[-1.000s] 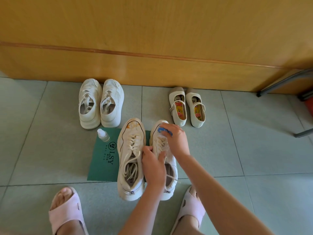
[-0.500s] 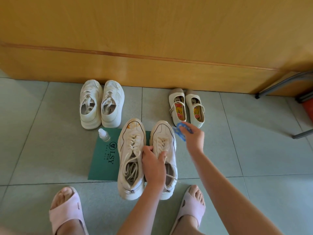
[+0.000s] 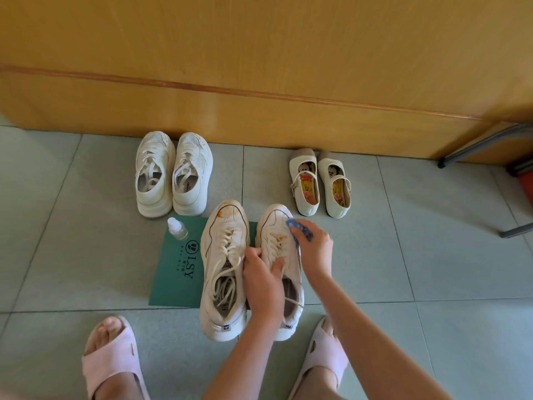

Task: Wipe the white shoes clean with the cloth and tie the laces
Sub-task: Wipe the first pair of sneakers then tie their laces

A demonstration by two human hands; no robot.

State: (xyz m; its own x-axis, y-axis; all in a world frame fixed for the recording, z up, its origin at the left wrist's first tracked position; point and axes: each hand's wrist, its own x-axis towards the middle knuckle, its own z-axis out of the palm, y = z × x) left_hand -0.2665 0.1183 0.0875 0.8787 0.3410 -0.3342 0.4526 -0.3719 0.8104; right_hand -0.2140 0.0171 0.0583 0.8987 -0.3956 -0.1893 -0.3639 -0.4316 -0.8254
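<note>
Two white laced sneakers stand side by side on a green mat [image 3: 176, 272]. The left sneaker [image 3: 225, 255] has a brownish stain on its toe and loose laces. My left hand [image 3: 264, 281] grips the right sneaker [image 3: 275, 226] across its laces and tongue. My right hand [image 3: 313, 246] holds a blue cloth [image 3: 298, 228] against the right side of that sneaker's toe. The sneaker's heel part is partly hidden by my left forearm.
A small clear bottle [image 3: 177, 229] stands on the mat's far left corner. Another white sneaker pair [image 3: 173, 174] and small strapped shoes [image 3: 320, 183] sit by the wooden panel [image 3: 259, 67]. My feet in pink slippers [image 3: 112, 359] flank the mat. Metal legs [image 3: 484, 142] stand at right.
My right hand with the blue cloth swung off the right sneaker's toe to the right, then came back onto the toe's right side. My left hand kept its grip.
</note>
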